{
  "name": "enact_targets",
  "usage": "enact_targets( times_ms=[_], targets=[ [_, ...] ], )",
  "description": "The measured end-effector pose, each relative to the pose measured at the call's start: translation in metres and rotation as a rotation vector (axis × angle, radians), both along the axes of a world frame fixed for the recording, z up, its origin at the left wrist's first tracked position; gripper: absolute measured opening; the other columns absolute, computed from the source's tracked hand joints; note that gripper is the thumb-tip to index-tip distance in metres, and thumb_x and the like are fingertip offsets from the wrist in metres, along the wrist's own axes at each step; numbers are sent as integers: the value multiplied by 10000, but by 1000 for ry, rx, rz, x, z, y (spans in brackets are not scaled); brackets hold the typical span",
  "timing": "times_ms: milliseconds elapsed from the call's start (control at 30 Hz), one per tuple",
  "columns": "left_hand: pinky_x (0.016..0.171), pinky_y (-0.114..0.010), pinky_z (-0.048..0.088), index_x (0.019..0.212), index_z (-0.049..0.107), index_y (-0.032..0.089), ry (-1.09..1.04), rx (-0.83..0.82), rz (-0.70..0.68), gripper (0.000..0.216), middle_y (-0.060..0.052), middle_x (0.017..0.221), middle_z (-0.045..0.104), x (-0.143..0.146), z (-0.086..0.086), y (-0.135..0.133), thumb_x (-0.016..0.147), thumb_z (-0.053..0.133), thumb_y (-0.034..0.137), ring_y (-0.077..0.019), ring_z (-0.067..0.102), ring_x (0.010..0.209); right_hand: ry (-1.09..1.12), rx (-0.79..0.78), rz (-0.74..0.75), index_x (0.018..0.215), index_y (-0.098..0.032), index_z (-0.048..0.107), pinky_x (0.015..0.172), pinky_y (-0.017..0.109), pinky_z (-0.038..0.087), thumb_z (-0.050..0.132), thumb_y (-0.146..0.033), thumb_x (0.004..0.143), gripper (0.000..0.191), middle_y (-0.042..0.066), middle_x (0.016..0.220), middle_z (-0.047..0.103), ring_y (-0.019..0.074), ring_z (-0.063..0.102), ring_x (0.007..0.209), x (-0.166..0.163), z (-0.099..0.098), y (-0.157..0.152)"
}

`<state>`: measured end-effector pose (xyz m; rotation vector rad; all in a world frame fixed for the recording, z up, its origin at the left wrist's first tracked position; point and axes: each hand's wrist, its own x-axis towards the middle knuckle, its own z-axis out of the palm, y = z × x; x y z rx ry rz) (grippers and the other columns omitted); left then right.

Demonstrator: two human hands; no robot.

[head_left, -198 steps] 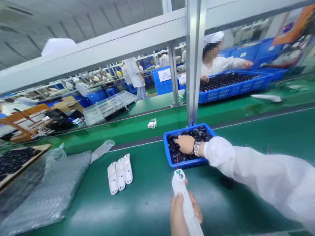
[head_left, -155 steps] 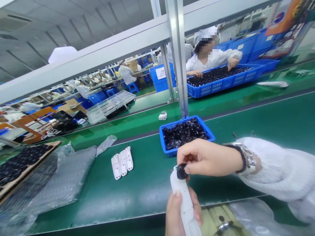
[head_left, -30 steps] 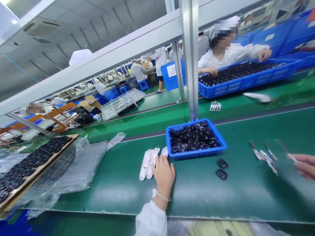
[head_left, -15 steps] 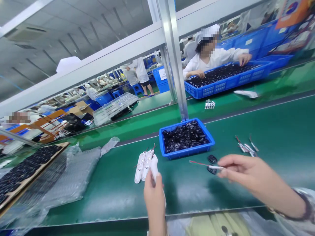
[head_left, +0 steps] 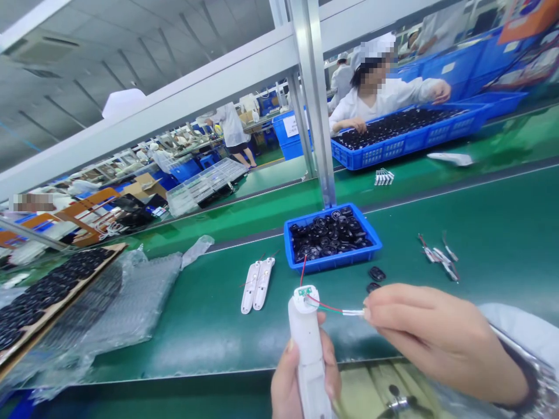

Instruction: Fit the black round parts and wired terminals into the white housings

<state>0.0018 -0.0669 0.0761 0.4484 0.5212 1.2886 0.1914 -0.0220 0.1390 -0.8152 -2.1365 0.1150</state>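
My left hand (head_left: 301,378) grips a long white plastic housing (head_left: 308,343) upright at the bottom centre, with a small green circuit board at its top end. My right hand (head_left: 432,337) pinches a thin wired part (head_left: 345,311) whose red and green leads run to that top end. Two more white housings (head_left: 257,283) lie side by side on the green belt (head_left: 480,233) to the left. A small blue bin of black round parts (head_left: 332,235) sits just beyond. Two loose black parts (head_left: 375,278) lie in front of the bin.
Several wired parts (head_left: 439,256) lie on the belt at right. Bubble wrap (head_left: 109,308) and a tray of black parts (head_left: 43,291) are at left. A metal post (head_left: 314,105) rises behind the bin. Across the line a person in white works at a long blue crate (head_left: 410,137).
My left hand picked one white housing from the row of three and raised it. My right hand took a wired part from the belt and brought it to the housing's top.
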Motion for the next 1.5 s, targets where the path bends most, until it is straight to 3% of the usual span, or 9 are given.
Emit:
enact_targets(
  times_ms=[133, 333, 633, 800, 1033, 1167, 1333, 1433, 1500],
  targets=[
    [419, -185, 346, 1041, 625, 189, 62, 20, 11, 333, -40, 724, 573, 0, -7, 0, 805, 517, 398, -77, 485, 446, -110, 55, 49, 887, -227, 604, 607, 207, 501, 434, -77, 836, 232, 9, 876, 661, 120, 639, 760, 8, 5, -3],
    [426, -193, 306, 1036, 622, 184, 196, 48, 47, 353, -39, 726, 565, 0, -6, -2, 783, 547, 418, -79, 479, 454, -118, -17, 110, 876, -229, 601, 594, 183, 484, 456, -68, 826, 222, -5, 849, 647, 91, 621, 716, 13, 13, 0],
    [437, -195, 296, 962, 648, 198, 302, 10, 119, 337, -27, 708, 569, 8, -3, -1, 736, 611, 445, -82, 485, 466, 276, -138, -123, 729, -213, 585, 668, 194, 490, 585, -107, 762, 111, -5, 786, 645, 113, 615, 735, 0, -3, 19],
    [421, -204, 299, 1005, 625, 194, 260, -8, 130, 343, -26, 706, 571, 18, -2, 3, 756, 585, 427, -85, 463, 450, 277, -97, -57, 801, -213, 606, 688, 168, 480, 539, -51, 788, 175, 3, 854, 636, 90, 606, 773, -12, -7, 12],
    [395, -199, 286, 646, 608, 122, 211, -62, 23, 413, -37, 549, 546, 29, -25, 11, 764, 531, 510, -80, 431, 394, 168, -17, 54, 854, -167, 630, 690, 197, 480, 471, -32, 812, 212, 31, 845, 657, 102, 608, 779, -25, -11, 21],
    [378, -184, 277, 652, 621, 108, 190, -168, 20, 437, -21, 424, 494, 36, -40, 10, 750, 540, 526, -74, 401, 349, 174, -23, 32, 788, -168, 626, 652, 243, 461, 489, -83, 821, 164, 13, 730, 643, 117, 582, 704, -30, -29, 31],
    [295, -174, 219, 538, 618, 115, 49, -368, -58, 536, -2, 285, 382, 37, -61, 20, 694, 532, 620, -73, 336, 250, 10, -195, 152, 1010, -226, 651, 754, 294, 462, 521, -185, 821, 233, 65, 1029, 582, 153, 548, 882, -23, -47, 48],
    [277, -176, 244, 723, 693, 136, -47, -350, -58, 431, 1, 406, 509, 29, -64, 32, 647, 637, 557, -61, 344, 246, -90, -387, 241, 1159, -215, 587, 859, 285, 441, 474, -172, 845, 337, 77, 1087, 549, 145, 532, 976, -18, -52, 80],
    [301, -180, 308, 929, 688, 182, -81, -303, -22, 399, 4, 541, 581, 22, -62, 39, 679, 653, 491, -55, 382, 280, -182, -409, 152, 1190, -176, 564, 904, 279, 417, 436, -123, 844, 374, 86, 1082, 556, 145, 533, 994, -20, -55, 114]
  ],
)
